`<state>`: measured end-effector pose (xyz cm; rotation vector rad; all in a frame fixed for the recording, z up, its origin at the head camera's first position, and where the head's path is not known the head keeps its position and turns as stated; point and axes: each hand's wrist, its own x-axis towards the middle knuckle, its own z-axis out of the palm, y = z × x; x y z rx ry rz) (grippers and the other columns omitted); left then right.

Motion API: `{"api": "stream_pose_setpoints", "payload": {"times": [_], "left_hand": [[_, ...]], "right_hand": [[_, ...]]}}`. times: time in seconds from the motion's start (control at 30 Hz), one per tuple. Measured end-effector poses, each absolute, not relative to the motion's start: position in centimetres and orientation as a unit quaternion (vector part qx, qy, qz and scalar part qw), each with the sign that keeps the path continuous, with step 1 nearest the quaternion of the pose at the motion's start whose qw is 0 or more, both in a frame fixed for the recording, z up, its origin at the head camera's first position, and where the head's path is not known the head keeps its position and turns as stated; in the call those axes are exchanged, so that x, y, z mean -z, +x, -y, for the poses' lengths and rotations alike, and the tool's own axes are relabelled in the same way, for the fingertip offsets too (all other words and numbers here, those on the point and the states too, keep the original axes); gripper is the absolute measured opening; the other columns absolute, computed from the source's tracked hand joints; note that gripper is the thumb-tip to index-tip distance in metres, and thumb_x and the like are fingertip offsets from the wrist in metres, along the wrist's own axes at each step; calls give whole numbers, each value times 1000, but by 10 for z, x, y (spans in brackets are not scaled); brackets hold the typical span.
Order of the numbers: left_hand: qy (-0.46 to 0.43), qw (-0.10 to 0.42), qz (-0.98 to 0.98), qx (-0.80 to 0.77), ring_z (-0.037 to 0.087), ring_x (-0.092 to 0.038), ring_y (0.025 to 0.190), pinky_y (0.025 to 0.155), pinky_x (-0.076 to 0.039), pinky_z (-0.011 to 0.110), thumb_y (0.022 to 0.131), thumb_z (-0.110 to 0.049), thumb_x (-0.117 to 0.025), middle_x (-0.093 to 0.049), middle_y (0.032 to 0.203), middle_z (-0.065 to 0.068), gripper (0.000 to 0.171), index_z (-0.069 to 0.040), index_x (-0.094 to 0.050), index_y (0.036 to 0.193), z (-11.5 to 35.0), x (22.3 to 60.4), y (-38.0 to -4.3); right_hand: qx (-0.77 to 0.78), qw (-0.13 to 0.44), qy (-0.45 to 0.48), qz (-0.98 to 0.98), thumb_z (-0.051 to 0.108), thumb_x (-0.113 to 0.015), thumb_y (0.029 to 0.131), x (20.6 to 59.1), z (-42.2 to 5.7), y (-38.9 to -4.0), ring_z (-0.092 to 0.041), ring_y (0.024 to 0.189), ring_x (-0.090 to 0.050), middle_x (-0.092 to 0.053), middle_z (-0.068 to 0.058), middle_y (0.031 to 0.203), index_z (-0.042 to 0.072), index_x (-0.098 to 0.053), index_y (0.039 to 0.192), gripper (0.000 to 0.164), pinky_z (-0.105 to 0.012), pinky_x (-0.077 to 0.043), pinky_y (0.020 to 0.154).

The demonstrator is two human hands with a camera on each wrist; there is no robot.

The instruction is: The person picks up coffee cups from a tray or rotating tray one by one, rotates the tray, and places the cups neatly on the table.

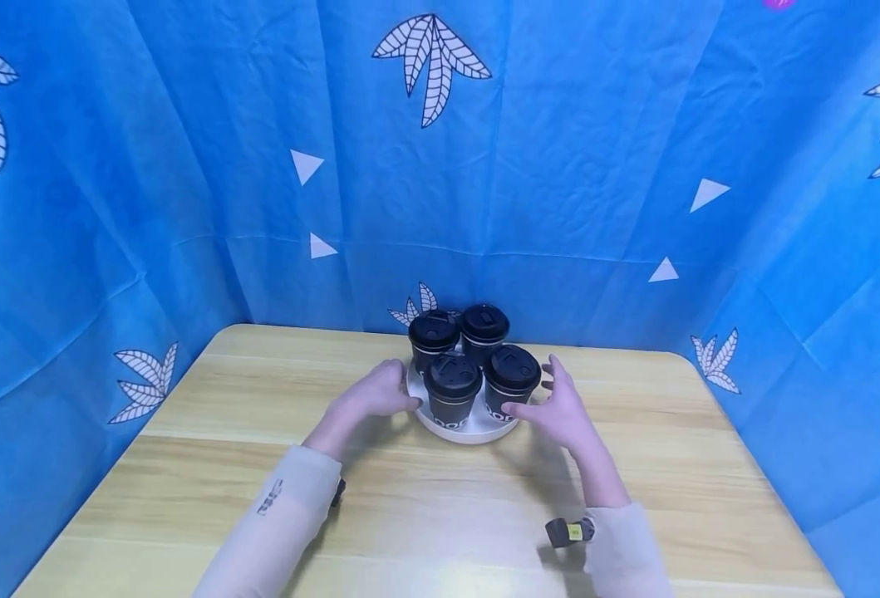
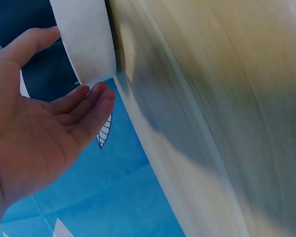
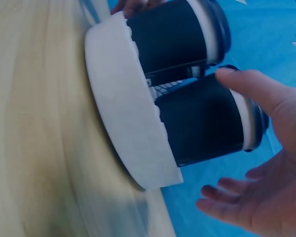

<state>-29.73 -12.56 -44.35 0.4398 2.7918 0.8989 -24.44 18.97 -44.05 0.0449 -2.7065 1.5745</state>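
Note:
A round white tray (image 1: 458, 435) stands near the table's back edge and carries several dark paper cups with black lids. Two of them, the front left cup (image 1: 450, 407) and the front right cup (image 1: 513, 374), have white lettering low on their sides. My left hand (image 1: 376, 390) is at the tray's left side, its thumb tip and bent fingertips right at the rim in the left wrist view. At the other side my right hand (image 1: 555, 411) spreads around the front right cup, thumb (image 3: 246, 84) close to its lid and fingers extended beyond it.
Light wood table (image 1: 440, 515) surface runs out to both sides and in front of the tray. Behind it hangs a blue curtain (image 1: 559, 191) with white leaf and triangle prints, which also closes off the left and right sides.

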Motion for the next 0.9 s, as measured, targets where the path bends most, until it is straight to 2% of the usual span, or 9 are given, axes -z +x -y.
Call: {"api": "stream_pose_setpoints", "payload": {"times": [0.13,0.27,0.47,0.63,0.8,0.9], "left_hand": [[148,71,-950,-264,27,-62,94,90,-56,47,85,-28,-81,-64,104,12,52,4,-60,120,126,446,-300],[149,45,-964,-216,27,-60,95,90,-55,47,90,-34,-76,-62,106,12,49,2,-60,120,126,449,-304],[166,22,-971,-171,26,-58,94,90,-54,45,88,-36,-76,-62,106,11,46,-1,-62,114,127,456,-310],[186,0,-974,-132,27,-57,101,98,-48,46,87,-39,-74,-63,108,9,49,-1,-62,116,128,459,-314],[195,-7,-977,-89,30,-55,111,103,-40,47,90,-45,-69,-62,115,10,62,2,-59,129,127,460,-314],[200,-10,-977,-74,31,-54,112,103,-39,46,90,-46,-67,-61,115,10,62,1,-58,129,128,460,-314]], "right_hand": [[-527,36,39,848,30,-91,80,441,-193,-247,-45,150,-30,-25,-22,167,5,-2,166,126,-59,-30,120],[-525,90,54,844,34,-89,83,447,-193,-251,-36,154,-25,-26,-14,168,11,-4,167,122,-54,-25,124],[-492,118,54,861,47,-88,80,453,-192,-253,-31,155,-23,-27,-6,169,17,-7,168,123,-56,-21,125],[-470,105,60,875,50,-90,76,456,-191,-254,-32,152,-28,-30,-8,166,14,-11,167,126,-58,-24,123],[-459,88,66,881,43,-93,75,460,-192,-256,-40,144,-40,-34,-18,162,6,-24,162,117,-58,-34,118],[-461,76,67,882,38,-93,76,462,-191,-257,-44,140,-45,-37,-21,160,3,-29,159,111,-58,-38,116]]}}
